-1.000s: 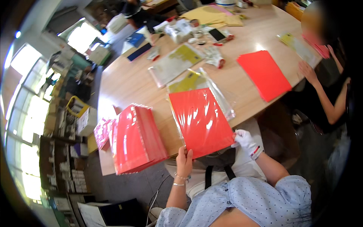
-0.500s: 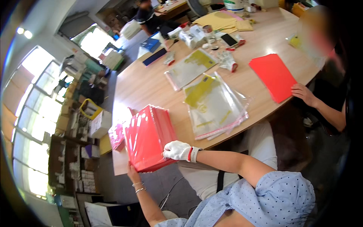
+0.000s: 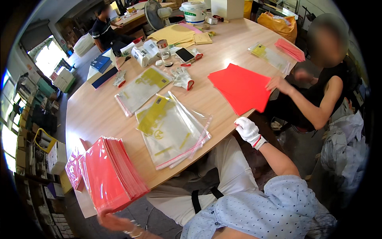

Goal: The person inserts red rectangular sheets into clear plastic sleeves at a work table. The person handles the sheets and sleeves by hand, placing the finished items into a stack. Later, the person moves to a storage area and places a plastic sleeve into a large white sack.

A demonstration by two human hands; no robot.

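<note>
At the lower left, a thick stack of red sheets in clear plastic sleeves (image 3: 105, 175) lies at the table edge. My bare left hand (image 3: 115, 222) is at its near corner, with its fingers blurred and partly hidden. My right hand (image 3: 248, 131), in a white knitted glove, hovers by the table's front edge with its fingers curled; nothing shows in it. Just beyond it lie loose red sheets (image 3: 238, 89), slightly fanned. A co-worker's hand (image 3: 279, 85) touches their right side. Between my hands is a pile of clear plastic bags with yellow-green print (image 3: 171, 131).
Another printed bag (image 3: 145, 87), a white glove (image 3: 182, 77), a phone (image 3: 184, 55) and a jar (image 3: 164, 51) are farther back. Yellow sheets (image 3: 175, 38) and a white bucket (image 3: 193, 14) stand at the far side. A co-worker (image 3: 314, 95) sits at the right.
My gloved right hand has left the sleeved stack and moved right, near the loose red sheets. The view has swung right. The co-worker's second hand now shows.
</note>
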